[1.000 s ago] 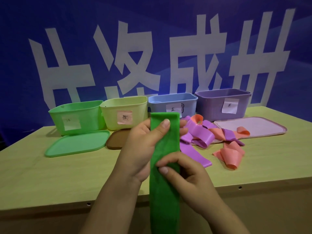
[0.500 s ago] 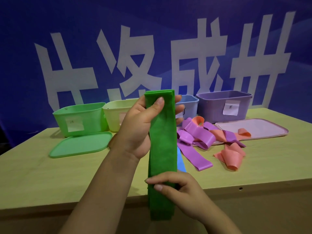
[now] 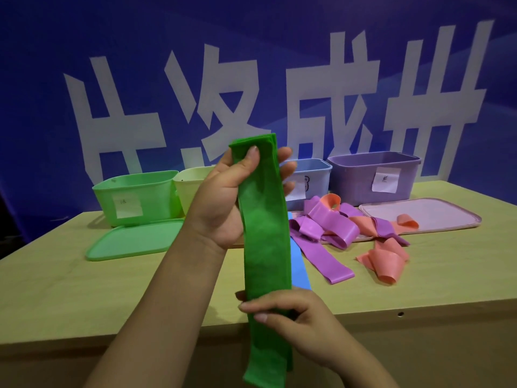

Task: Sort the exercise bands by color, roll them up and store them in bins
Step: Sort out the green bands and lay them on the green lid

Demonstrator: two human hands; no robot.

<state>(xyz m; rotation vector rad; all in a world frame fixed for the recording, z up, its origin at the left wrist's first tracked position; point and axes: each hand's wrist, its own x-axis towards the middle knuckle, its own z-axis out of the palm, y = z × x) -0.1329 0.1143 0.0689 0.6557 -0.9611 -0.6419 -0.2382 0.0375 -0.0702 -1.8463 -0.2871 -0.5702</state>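
A long green exercise band (image 3: 265, 242) hangs upright in front of me, above the table's front edge. My left hand (image 3: 223, 200) pinches its top end with the thumb across the front. My right hand (image 3: 296, 320) grips the band lower down, fingers curled round it. A blue band (image 3: 299, 264) lies flat on the table behind the green one. Purple bands (image 3: 324, 233) and orange bands (image 3: 386, 261) lie tangled to the right. Four open bins stand at the back: green (image 3: 137, 197), yellow (image 3: 190, 189), blue (image 3: 313, 177) and purple (image 3: 375, 175).
A green lid (image 3: 134, 242) lies flat in front of the green bin. A pink lid (image 3: 436, 214) lies before the purple bin, with one orange band on it. The wooden table (image 3: 84, 289) ends close to me. A blue banner fills the background.
My left hand has lifted the band's top end higher, while my right hand has slid down the band toward its lower end. The band now hangs stretched longer between them.
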